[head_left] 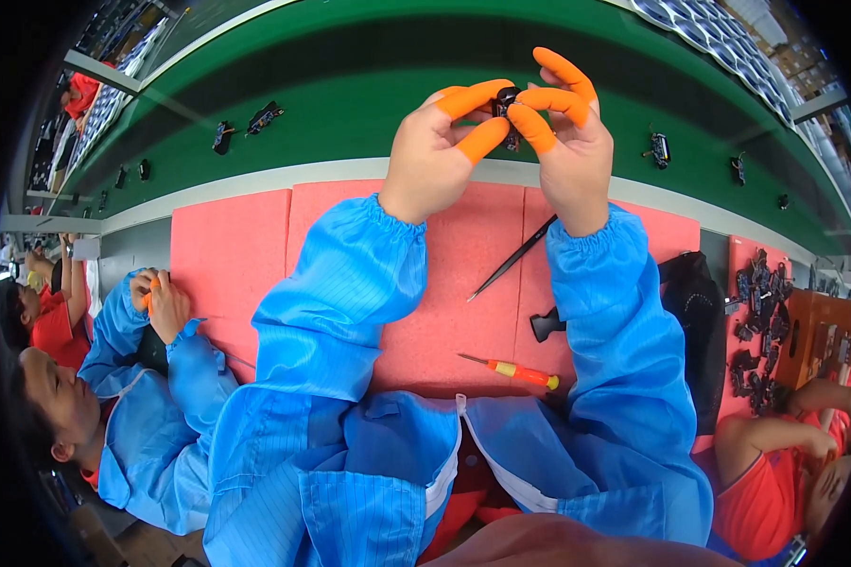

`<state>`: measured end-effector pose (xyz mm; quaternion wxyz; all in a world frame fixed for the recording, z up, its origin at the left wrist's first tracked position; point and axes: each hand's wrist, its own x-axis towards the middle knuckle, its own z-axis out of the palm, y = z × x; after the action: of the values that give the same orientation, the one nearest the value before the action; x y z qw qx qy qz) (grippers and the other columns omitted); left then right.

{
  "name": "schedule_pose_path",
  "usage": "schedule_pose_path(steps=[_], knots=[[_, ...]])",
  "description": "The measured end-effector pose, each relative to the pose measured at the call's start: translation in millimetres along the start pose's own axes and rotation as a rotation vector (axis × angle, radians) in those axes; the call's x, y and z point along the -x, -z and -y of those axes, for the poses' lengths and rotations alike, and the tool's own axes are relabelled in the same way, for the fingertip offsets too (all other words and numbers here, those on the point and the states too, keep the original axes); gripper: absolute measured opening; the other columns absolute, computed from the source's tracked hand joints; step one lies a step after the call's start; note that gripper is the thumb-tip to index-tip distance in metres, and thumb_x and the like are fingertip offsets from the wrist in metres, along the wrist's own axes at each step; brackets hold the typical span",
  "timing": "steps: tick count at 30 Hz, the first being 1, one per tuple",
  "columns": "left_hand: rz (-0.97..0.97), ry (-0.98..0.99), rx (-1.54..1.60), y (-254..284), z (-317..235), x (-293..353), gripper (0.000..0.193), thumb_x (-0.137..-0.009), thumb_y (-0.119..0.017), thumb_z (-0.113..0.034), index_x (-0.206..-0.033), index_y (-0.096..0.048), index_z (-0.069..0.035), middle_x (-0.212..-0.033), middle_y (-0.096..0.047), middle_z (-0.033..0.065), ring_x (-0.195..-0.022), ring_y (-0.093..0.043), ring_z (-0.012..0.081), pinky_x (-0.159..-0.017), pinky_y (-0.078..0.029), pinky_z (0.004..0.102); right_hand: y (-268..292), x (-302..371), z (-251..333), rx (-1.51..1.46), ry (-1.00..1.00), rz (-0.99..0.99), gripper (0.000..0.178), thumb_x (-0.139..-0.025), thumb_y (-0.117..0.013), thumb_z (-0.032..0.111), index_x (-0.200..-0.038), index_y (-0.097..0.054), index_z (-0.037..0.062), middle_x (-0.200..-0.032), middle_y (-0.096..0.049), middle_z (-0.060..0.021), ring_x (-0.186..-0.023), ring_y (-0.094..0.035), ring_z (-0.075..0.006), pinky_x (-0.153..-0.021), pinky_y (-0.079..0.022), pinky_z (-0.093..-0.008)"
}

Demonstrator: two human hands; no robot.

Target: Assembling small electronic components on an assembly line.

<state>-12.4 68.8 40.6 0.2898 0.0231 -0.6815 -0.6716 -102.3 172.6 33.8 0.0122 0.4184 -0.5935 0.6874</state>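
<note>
A small black electronic assembly (508,106) is held up between my two hands, over the near edge of the green conveyor belt. My left hand (437,142) pinches it from the left with orange-covered fingertips. From the other side, the covered thumb and a finger of my right hand (569,142) close on it, while another finger points up. The fingers hide much of the assembly. Below my hands, black tweezers (512,257) lie on the pink foam mat (350,185). Nearer me is a screwdriver (511,369) with a red and yellow handle.
Several similar assemblies lie along the green belt (350,113), such as one at the left (265,118) and one at the right (659,149). A pile of black parts (761,312) sits far right, beyond a black bag (692,321). Co-workers sit on both sides.
</note>
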Motion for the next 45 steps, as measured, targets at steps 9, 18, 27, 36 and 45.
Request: schedule_pose_path(steps=[9, 18, 27, 36, 45], knots=[[-0.043, -0.137, -0.242, 4.2, 4.4, -0.2, 0.030, -0.074, -0.054, 0.004, -0.103, -0.057, -0.004, -0.092, -0.052, 0.0101, -0.084, -0.055, 0.0202, -0.074, -0.047, 0.0267, 8.1, -9.3, 18.6, -0.213, -0.349, 0.142, 0.018, -0.071, -0.061, -0.004, -0.088, -0.058, 0.0003, -0.108, -0.050, -0.0088, -0.096, -0.049, -0.0163, -0.083, -0.043, -0.0276], [-0.015, -0.238, -0.542, 3.5, -0.6, -1.6, 0.031, -0.072, -0.057, 0.003, -0.101, -0.058, -0.007, -0.089, -0.054, 0.0100, -0.080, -0.054, 0.0246, -0.067, -0.045, 0.0289, 14.4, -9.1, 9.9, -0.491, -0.491, 0.153, 0.034, -0.073, -0.057, -0.006, -0.106, -0.048, -0.0006, -0.101, -0.052, -0.0082, -0.096, -0.050, -0.0169, -0.085, -0.041, -0.0256], [-0.015, -0.245, -0.505, 6.7, -4.8, 1.3, 0.030, -0.071, -0.056, 0.004, -0.100, -0.058, -0.005, -0.090, -0.054, 0.0110, -0.078, -0.054, 0.0254, -0.066, -0.045, 0.0293, -0.3, -1.3, 8.1, -0.471, -0.339, 0.128, 0.033, -0.075, -0.056, -0.002, -0.107, -0.047, 0.0000, -0.100, -0.052, -0.0077, -0.095, -0.049, -0.0169, -0.085, -0.039, -0.0264], [0.064, -0.096, -0.433, 0.1, 1.3, 3.9, 0.031, -0.076, -0.053, 0.007, -0.105, -0.055, -0.002, -0.096, -0.052, 0.0094, -0.086, -0.054, 0.0191, -0.076, -0.046, 0.0267, -7.5, 8.5, -0.3, -0.446, -0.259, -0.008, 0.028, -0.076, -0.055, -0.001, -0.104, -0.048, 0.0005, -0.096, -0.053, -0.0070, -0.092, -0.050, -0.0159, -0.083, -0.039, -0.0262], [-0.009, 0.001, -0.184, -0.5, 15.9, 0.8, 0.027, -0.075, -0.055, 0.001, -0.103, -0.056, -0.002, -0.093, -0.051, 0.0093, -0.082, -0.055, 0.0181, -0.070, -0.048, 0.0250, -6.5, 7.9, -15.9, -0.547, -0.416, -0.019, 0.033, -0.077, -0.055, -0.003, -0.109, -0.048, 0.0003, -0.098, -0.053, -0.0073, -0.092, -0.050, -0.0143, -0.081, -0.042, -0.0250]])
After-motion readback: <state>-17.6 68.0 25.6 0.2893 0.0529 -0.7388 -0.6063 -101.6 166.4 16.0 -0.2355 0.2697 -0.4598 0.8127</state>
